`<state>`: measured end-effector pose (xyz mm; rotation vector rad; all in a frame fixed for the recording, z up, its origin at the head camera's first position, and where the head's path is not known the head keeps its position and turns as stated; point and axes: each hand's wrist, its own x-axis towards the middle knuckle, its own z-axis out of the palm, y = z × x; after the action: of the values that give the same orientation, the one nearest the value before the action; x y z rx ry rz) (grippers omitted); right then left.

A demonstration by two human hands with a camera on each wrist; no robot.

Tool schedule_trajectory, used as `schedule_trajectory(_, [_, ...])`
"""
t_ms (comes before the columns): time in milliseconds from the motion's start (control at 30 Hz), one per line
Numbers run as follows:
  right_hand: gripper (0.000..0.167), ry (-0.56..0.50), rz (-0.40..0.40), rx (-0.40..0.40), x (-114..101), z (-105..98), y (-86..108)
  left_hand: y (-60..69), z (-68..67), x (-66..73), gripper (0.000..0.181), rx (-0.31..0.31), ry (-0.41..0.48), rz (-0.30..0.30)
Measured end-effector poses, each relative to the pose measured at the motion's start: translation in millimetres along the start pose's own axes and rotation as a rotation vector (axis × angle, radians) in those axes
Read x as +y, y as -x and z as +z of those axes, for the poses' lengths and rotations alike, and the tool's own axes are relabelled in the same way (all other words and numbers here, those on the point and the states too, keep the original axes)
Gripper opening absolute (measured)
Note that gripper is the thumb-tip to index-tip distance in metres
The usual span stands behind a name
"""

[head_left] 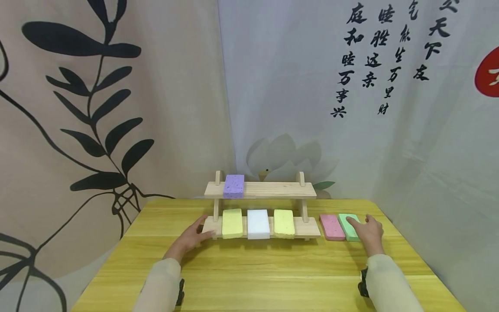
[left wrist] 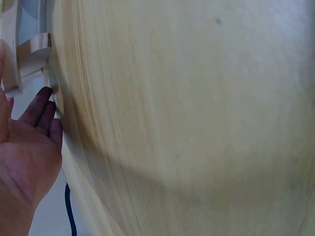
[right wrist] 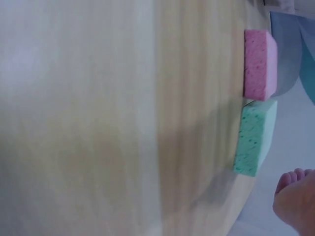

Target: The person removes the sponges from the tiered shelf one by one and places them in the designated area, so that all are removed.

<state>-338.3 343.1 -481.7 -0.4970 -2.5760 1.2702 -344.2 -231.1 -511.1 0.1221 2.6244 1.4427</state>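
Observation:
In the head view, a two-tier wooden rack [head_left: 278,190] stands at the back of the table. My left hand [head_left: 191,236] is at the left end of its lower board, thumb along the front and fingers toward the back. The left wrist view shows the outer fingers [left wrist: 42,110] of that hand stretched out beside the rack end [left wrist: 34,51]. My right hand [head_left: 368,234] hovers over the right side of a green sponge [head_left: 345,226], thumb and fingers spread. Against that sponge's left side lies a pink sponge [head_left: 332,227]. In the right wrist view the hand [right wrist: 298,199] appears apart from the green sponge [right wrist: 253,140].
A purple sponge [head_left: 234,186] is on the upper board's left part. Leaning on the lower board are a yellow sponge [head_left: 232,223], a white sponge [head_left: 258,224] and another yellow sponge [head_left: 284,224]. A printed curtain [head_left: 187,108] hangs behind the wooden table [head_left: 265,277].

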Motion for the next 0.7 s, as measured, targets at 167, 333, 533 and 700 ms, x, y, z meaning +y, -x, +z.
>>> schedule_trajectory(167, [0.099, -0.014, -0.015, 0.007, -12, 4, -2.6, 0.2, 0.1, -0.7, 0.091, 0.004, 0.007, 0.001])
schedule_trajectory(333, [0.098, -0.03, -0.033, 0.011, -26, 7, -1.4, -0.6, 0.6, -1.2, 0.092, 0.007, 0.01, 0.005])
schedule_trajectory(533, [0.092, -0.057, -0.066, 0.019, -48, 12, 1.8, -0.5, 0.6, -1.0, 0.094, 0.005, 0.015, 0.003])
schedule_trajectory(700, [0.091, -0.105, -0.116, 0.032, -68, 20, 4.0, 0.1, 0.6, -0.8, 0.093, 0.004, 0.028, 0.003])
